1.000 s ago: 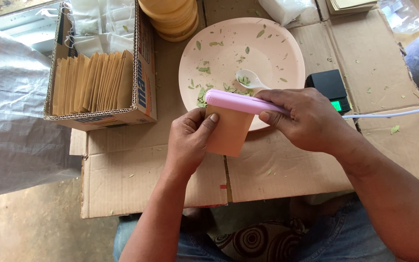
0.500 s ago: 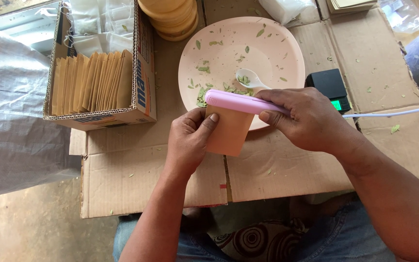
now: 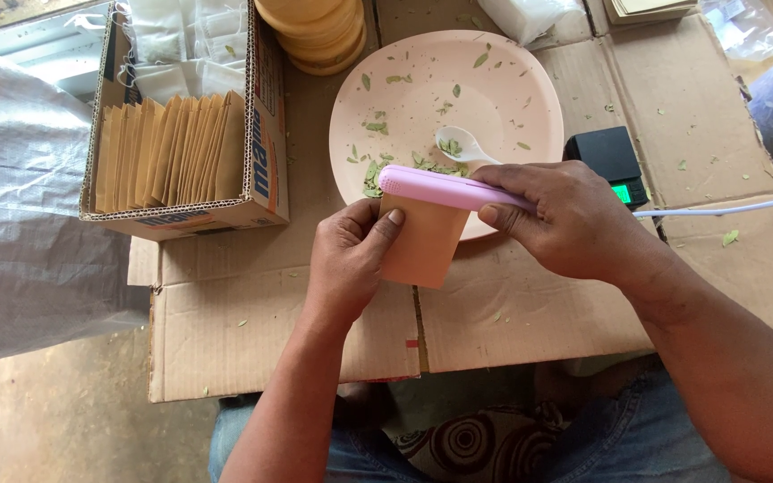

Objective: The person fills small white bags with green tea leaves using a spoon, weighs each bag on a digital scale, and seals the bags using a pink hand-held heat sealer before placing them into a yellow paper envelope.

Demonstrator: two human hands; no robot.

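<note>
Across the near half of the scene lies flattened brown cardboard (image 3: 530, 313) that serves as the work surface, with a grey plastic sack (image 3: 20, 224) filling the left side. At far left on the cardboard stands an open carton (image 3: 266, 152) packed with upright brown paper envelopes (image 3: 167, 152). To its right sits a pale pink plate (image 3: 512, 98) scattered with dried green leaf bits, a small white spoon (image 3: 462, 145) lying near its near edge, and a stack of tan lids (image 3: 315, 31) just beyond it. A small black scale (image 3: 610, 161) sits just right of the plate. Near centre, the right hand (image 3: 574, 224) has its fingers wrapped around a pink handheld sealer (image 3: 440, 188), which is clamped over the top edge of a tan paper pouch (image 3: 422, 246). The left hand (image 3: 351, 255) pinches the pouch's left side between thumb and fingers, holding it just above the cardboard at the plate's near rim.
</note>
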